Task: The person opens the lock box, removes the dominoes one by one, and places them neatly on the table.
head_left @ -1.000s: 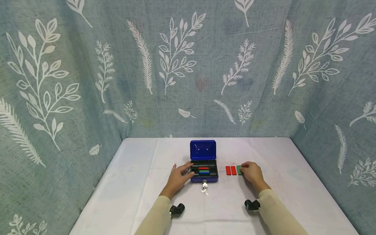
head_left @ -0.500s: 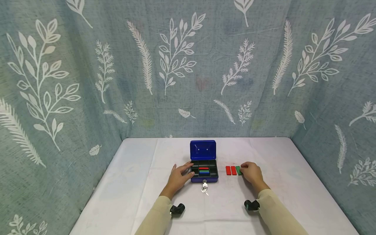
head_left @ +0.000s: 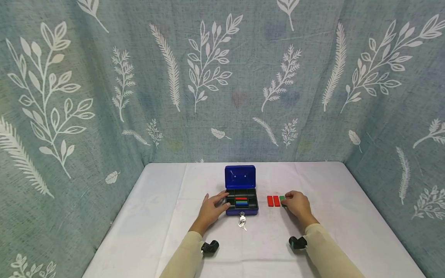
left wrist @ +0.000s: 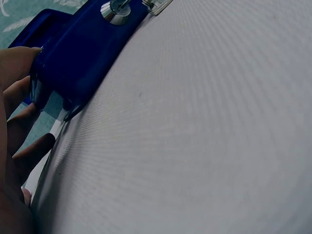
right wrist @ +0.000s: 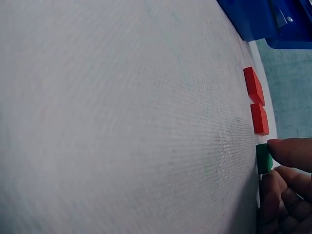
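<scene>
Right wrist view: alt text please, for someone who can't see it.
A right hand at the lower right edge pinches a green block. Two red blocks lie above it in the picture on a white cloth, and part of a blue box shows in the top right corner.

No readable text, brand, number or sign on blue box (head_left: 250, 212), green block (right wrist: 263, 158), red blocks (head_left: 270, 201) or counter (head_left: 146, 231); keys (head_left: 242, 219) perhaps too small in head view for any lettering to show.
</scene>
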`<act>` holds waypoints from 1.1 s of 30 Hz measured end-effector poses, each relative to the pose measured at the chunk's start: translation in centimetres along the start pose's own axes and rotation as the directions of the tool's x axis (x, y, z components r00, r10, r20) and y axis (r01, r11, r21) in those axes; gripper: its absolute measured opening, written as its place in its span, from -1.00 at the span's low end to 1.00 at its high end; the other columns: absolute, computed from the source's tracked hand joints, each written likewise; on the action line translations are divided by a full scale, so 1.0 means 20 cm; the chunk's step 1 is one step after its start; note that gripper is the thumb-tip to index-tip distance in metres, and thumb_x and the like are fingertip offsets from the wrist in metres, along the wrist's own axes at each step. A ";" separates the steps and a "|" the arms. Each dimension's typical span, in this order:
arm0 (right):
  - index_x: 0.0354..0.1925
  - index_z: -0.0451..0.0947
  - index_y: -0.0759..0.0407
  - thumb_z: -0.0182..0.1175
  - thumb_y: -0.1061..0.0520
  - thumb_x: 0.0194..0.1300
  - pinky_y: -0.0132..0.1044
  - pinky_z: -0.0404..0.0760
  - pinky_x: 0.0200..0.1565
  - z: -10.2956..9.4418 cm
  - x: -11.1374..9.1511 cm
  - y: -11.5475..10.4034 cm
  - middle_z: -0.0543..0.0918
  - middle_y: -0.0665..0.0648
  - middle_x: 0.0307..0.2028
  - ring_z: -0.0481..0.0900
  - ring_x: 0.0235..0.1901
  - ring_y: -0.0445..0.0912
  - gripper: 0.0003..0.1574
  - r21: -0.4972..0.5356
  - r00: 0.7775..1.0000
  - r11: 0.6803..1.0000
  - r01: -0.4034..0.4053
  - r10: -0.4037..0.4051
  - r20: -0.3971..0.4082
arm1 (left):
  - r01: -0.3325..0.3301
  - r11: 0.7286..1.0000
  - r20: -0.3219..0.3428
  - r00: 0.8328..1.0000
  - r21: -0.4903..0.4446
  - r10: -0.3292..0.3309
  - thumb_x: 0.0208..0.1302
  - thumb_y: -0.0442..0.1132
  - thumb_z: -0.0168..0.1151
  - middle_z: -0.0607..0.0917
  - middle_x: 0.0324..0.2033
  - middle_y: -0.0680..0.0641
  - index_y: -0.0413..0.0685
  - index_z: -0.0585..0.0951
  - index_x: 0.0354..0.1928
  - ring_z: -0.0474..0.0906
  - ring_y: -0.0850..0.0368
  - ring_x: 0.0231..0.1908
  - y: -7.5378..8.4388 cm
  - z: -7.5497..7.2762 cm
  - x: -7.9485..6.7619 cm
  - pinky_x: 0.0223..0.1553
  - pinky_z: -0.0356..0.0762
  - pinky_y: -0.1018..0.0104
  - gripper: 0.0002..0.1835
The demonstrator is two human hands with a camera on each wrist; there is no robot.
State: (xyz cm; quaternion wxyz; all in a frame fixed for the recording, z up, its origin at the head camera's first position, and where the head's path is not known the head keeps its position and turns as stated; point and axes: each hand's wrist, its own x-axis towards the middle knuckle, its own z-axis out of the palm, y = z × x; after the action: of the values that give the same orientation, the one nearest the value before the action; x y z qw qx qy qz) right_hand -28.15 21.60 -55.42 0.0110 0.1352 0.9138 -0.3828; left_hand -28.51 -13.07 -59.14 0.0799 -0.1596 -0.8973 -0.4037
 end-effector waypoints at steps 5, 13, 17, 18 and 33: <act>-0.12 0.60 0.34 0.35 0.14 0.16 -0.04 0.57 -0.19 0.00 0.01 0.00 0.65 0.24 -0.18 0.53 -0.20 0.10 -0.63 0.001 1.000 1.000 0.003 -0.003 -0.006 | -0.006 1.000 -0.005 1.000 0.000 0.006 0.21 0.10 0.29 0.49 0.24 0.20 0.20 0.60 0.20 0.37 0.12 0.28 0.00 0.00 0.00 0.44 -0.29 -0.07 -0.49; -0.09 0.59 0.34 0.35 0.14 0.16 -0.05 0.58 -0.19 0.01 0.02 0.00 0.64 0.23 -0.17 0.52 -0.19 0.10 -0.62 0.004 1.000 1.000 -0.022 0.022 0.006 | -0.001 1.000 -0.001 1.000 -0.009 0.001 0.21 0.10 0.29 0.49 0.24 0.21 0.19 0.60 0.20 0.36 0.12 0.29 0.00 0.00 0.00 0.45 -0.30 -0.05 -0.49; -0.07 0.58 0.35 0.32 0.14 0.19 -0.04 0.59 -0.19 0.01 0.01 0.00 0.64 0.25 -0.16 0.53 -0.18 0.10 -0.61 0.008 1.000 1.000 -0.021 0.021 0.017 | 0.004 1.000 0.001 1.000 -0.018 -0.004 0.21 0.12 0.29 0.49 0.24 0.22 0.20 0.60 0.20 0.35 0.13 0.29 0.00 0.00 0.00 0.45 -0.30 -0.04 -0.49; -0.06 0.58 0.36 0.31 0.14 0.20 -0.02 0.59 -0.17 0.01 0.01 0.01 0.64 0.26 -0.15 0.53 -0.17 0.11 -0.61 0.013 1.000 1.000 -0.022 0.022 0.015 | 0.001 1.000 0.002 1.000 -0.022 -0.001 0.21 0.12 0.29 0.49 0.25 0.22 0.20 0.60 0.20 0.35 0.12 0.29 0.00 0.00 0.00 0.45 -0.30 -0.05 -0.49; 0.02 0.57 0.32 0.25 0.10 0.29 -0.18 0.61 -0.32 -0.04 -0.03 -0.03 0.66 0.21 -0.21 0.57 -0.26 0.03 -0.60 0.092 1.000 0.996 0.017 -0.017 0.002 | -0.011 1.000 0.003 1.000 -0.014 0.011 0.21 0.10 0.29 0.50 0.24 0.18 0.18 0.60 0.19 0.35 0.10 0.29 0.01 -0.01 -0.01 0.44 -0.27 -0.10 -0.50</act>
State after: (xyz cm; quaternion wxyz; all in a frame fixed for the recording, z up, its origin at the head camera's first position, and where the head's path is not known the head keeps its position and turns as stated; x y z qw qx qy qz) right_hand -27.58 21.61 -54.44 0.0030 0.1273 0.8963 -0.4248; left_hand -28.23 -13.18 -59.02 0.0797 -0.1659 -0.8936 -0.4094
